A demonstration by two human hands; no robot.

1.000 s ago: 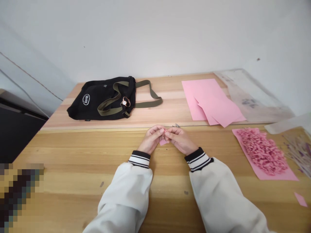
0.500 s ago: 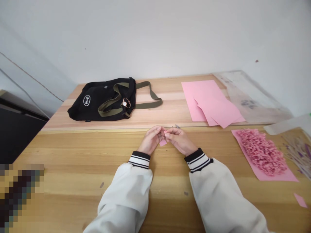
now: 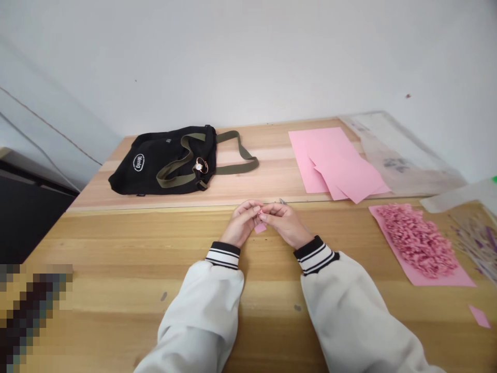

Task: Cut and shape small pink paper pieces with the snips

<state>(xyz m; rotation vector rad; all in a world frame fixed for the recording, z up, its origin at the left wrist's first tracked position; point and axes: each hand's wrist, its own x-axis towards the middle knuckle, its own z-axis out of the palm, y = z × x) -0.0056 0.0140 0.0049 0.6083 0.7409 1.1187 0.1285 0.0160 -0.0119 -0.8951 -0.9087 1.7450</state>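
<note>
Fingertips of my left hand (image 3: pixel 241 224) and my right hand (image 3: pixel 286 224) meet at the middle of the table, both closed around a small pink paper piece (image 3: pixel 260 212). Its exact shape is mostly hidden by the fingers. Just below them a flat pink paper slip (image 3: pixel 260 228) shows; whether it lies on the table or hangs from the hands I cannot tell. Behind my right hand pokes out the grey tip of a pointed object (image 3: pixel 282 201), the rest of it covered.
To the right, a heap of small crinkled pink pieces (image 3: pixel 419 241) rests on a pink sheet (image 3: pixel 458 278). Larger pink sheets (image 3: pixel 330 155) and a clear plastic sleeve (image 3: pixel 423 168) lie behind. A black bag (image 3: pixel 163 160) with a watch (image 3: pixel 199 166) on it occupies the back left.
My left thumb and fingers have closed in on the small pink piece beside my right fingertips. The piece has shifted slightly left. The view has moved slightly.
</note>
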